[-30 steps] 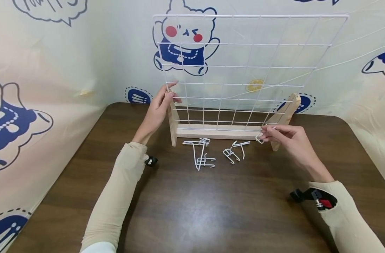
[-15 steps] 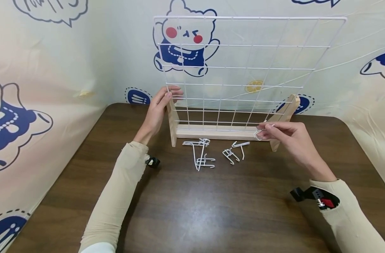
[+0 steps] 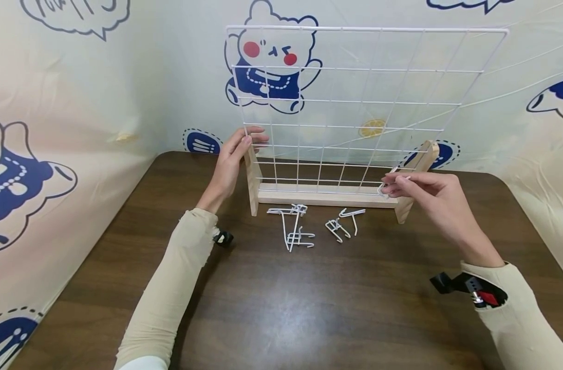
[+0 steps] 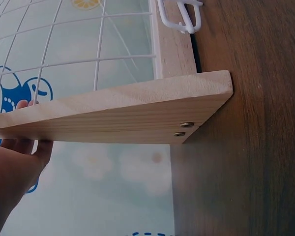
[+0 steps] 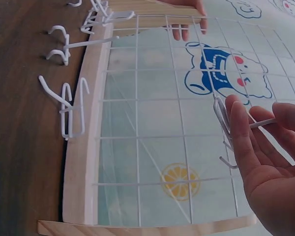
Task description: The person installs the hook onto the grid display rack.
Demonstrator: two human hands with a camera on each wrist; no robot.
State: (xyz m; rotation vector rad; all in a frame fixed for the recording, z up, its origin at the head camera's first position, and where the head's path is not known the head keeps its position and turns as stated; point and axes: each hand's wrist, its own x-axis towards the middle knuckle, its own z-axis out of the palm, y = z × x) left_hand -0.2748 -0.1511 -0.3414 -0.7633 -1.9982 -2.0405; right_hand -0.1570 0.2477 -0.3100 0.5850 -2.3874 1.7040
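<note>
A white wire grid panel (image 3: pixel 369 30) stands upright in a wooden stand (image 3: pixel 327 197). My left hand (image 3: pixel 228 162) grips the stand's left side piece (image 3: pixel 252 180) near its top, thumb in front and fingers reaching behind the grid. In the right wrist view, my right hand (image 5: pixel 273 152) pinches a white wire hook (image 5: pixel 221 115) by its straight prong between thumb and fingers. The hook's bent end overlaps the grid in that view. From the head, my right hand (image 3: pixel 436 198) is in front of the grid's lower right corner, by the right side piece (image 3: pixel 417 167).
Several loose white wire hooks lie on the brown table (image 3: pixel 281 308) in front of the stand, a left cluster (image 3: pixel 297 209) and a right pair (image 3: pixel 338 228). A printed cloth (image 3: pixel 184 67) hangs behind the table.
My right hand has risen slightly and shifted to the right with the hook in it. My left index finger, raised earlier, has come down beside the other fingers.
</note>
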